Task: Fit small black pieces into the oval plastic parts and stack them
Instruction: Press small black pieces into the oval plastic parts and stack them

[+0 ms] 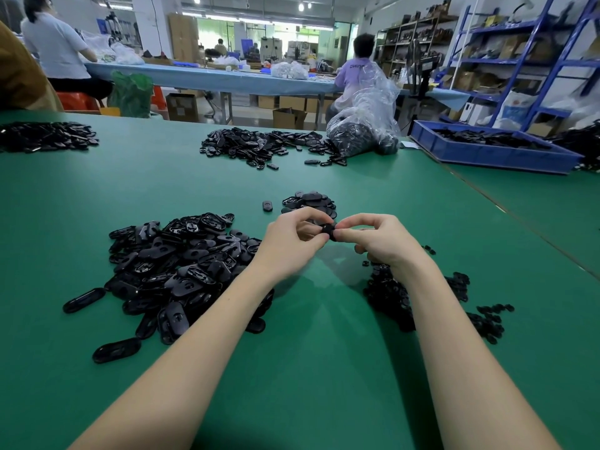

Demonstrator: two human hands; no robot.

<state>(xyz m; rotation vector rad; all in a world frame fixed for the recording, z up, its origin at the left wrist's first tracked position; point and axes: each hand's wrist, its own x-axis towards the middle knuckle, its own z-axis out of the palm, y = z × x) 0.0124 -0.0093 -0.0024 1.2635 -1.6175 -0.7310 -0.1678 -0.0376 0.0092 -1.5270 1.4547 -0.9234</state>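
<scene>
Oval plastic parts [181, 264] lie heaped on the green counter [308, 368], small black pieces [422, 293] to the right, a modest finished pile [311, 201] beyond; most remains. Left hand [289, 241] and right hand [380, 238] pinch one part [328, 231] between fingertips

the hands [328, 237] hide most of the pinched black part [328, 230].

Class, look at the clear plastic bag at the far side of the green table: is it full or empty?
Partly full. Dark parts fill the lower part of the clear plastic bag; its crumpled top looks empty.
</scene>
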